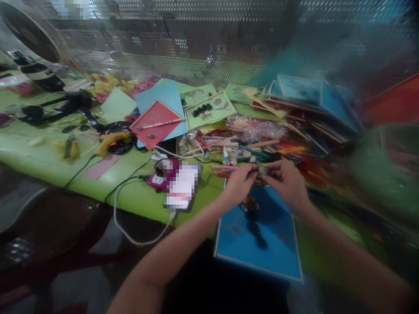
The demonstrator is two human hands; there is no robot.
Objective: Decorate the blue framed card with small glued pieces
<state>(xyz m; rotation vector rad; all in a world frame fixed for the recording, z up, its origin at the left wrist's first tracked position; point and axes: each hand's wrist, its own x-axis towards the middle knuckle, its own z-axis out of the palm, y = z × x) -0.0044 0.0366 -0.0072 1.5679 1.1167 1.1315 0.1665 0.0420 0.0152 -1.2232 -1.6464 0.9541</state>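
My left hand (241,181) and my right hand (290,183) meet above the far edge of a blue board (262,257) with a pale frame. Between their fingertips shows a small, round, grey-green pebble (263,171). My right fingers close on it; the left fingers are pinched right beside it, and what they hold is hidden. On the board lie a row of dark pebbles (257,233) and a cluster of brownish pebbles (250,204), all slightly blurred. Faint drawn shapes mark the blue surface. Pink and red pens (224,168) lie just left of my left hand.
A charging phone (183,186) with a white cable lies left on the green table (140,198). Behind are a red framed board (155,124), a green pebble picture (211,109) and stacked blue boards (294,89). A yellow-handled tool (109,141) lies farther left.
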